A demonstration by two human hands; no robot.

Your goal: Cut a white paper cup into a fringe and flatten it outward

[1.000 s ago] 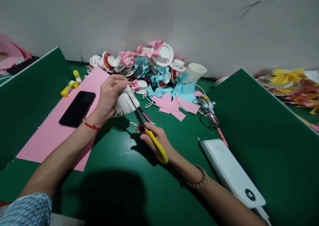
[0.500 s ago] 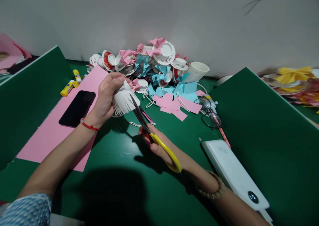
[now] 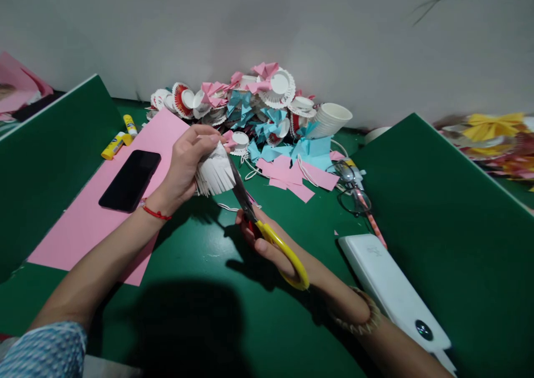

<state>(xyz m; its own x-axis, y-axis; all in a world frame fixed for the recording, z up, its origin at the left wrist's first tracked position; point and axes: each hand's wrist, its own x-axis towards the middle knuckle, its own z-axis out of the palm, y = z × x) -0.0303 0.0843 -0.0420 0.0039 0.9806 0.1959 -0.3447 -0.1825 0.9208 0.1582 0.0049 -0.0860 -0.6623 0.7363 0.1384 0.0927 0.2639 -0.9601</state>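
Observation:
Between the fingers and thumb of my left hand [image 3: 187,158] is a white paper cup [image 3: 216,171], its side slit into many narrow strips that fan downward. My right hand [image 3: 267,239] grips a pair of scissors [image 3: 283,250] with yellow handles and dark blades. The blades point up and left, and their tips meet the cup's right edge close to my left fingertips. Part of the cup is hidden behind my left fingers. Both hands are held above the green table [image 3: 196,278].
A black phone [image 3: 130,180] lies on pink paper [image 3: 62,239], beside yellow glue sticks [image 3: 113,146]. Paper-cup crafts [image 3: 250,105] pile against the wall near stacked cups [image 3: 331,118]. Eyeglasses [image 3: 354,200] and a white power bank [image 3: 394,289] lie right. Green dividers [image 3: 454,228] flank the table.
My left hand and the cup have shifted slightly right. The scissors have also moved a little right, and their blades look closer together, now at the cup's right edge.

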